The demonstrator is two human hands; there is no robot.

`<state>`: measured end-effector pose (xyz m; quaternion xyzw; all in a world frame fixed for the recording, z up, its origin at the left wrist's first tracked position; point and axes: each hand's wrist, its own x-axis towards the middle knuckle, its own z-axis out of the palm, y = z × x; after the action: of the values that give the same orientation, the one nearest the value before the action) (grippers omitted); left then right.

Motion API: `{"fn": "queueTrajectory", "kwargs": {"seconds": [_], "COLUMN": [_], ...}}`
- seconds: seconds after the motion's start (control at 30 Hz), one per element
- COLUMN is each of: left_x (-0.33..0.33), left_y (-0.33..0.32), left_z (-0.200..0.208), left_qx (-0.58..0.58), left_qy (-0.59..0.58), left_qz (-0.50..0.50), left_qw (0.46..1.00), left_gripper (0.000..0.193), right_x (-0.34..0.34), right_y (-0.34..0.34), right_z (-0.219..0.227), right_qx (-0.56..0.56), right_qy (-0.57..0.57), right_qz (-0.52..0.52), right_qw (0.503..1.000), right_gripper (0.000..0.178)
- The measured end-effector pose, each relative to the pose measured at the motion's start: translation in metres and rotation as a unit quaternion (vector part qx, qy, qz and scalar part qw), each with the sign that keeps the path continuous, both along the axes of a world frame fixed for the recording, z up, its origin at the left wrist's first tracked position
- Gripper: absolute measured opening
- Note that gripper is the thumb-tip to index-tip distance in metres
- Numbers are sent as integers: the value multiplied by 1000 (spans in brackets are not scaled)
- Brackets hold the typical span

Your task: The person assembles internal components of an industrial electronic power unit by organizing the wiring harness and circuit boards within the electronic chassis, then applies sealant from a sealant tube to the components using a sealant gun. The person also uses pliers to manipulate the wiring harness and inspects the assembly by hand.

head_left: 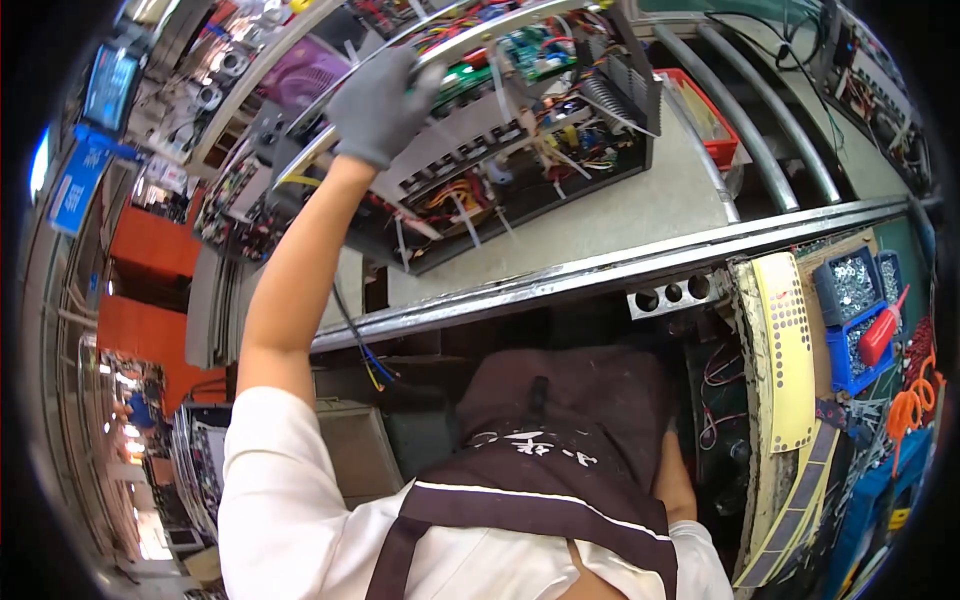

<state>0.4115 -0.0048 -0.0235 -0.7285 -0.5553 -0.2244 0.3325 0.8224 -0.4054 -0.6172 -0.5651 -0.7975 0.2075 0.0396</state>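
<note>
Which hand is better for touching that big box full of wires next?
Probably the left. The gray-gloved left hand is up at the open electronics box; the right hand is out of sight, its forearm beside the dark apron.

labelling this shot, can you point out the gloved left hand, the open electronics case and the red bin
Gloved left hand (378, 112): head view, back of the glove.
Open electronics case (450, 147): head view, pale inner panel.
Red bin (722, 153): head view, near wall.
</note>
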Motion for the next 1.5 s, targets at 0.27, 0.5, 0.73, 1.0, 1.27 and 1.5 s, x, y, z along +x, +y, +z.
{"fn": "queueTrajectory", "kwargs": {"seconds": [0.27,0.5,0.73,1.0,1.27,1.5], "left_x": [10,4,10,17,-17,16], "left_y": [0,0,-1,4,15,4], "left_z": [-3,-1,-5,-12,-11,-11], "left_qx": [-16,13,60,65,-27,-48], "left_qy": [-19,-28,3,-13,-9,0], "left_qz": [82,74,57,22,80,119], "left_qw": [996,997,997,998,996,992], "left_gripper": [50,51,50,35,39,52], "right_x": [-7,28,78,45,-5,44], "right_y": [27,54,-1,-67,11,13], "right_z": [-8,3,-3,-76,177,408], "right_qx": [97,156,188,244,7,404], "right_qy": [37,27,-22,-54,190,-22], "right_qz": [42,10,-67,-183,-435,-416], "right_qw": [994,987,980,951,880,814], "right_gripper": [40,39,39,38,35,16]}}
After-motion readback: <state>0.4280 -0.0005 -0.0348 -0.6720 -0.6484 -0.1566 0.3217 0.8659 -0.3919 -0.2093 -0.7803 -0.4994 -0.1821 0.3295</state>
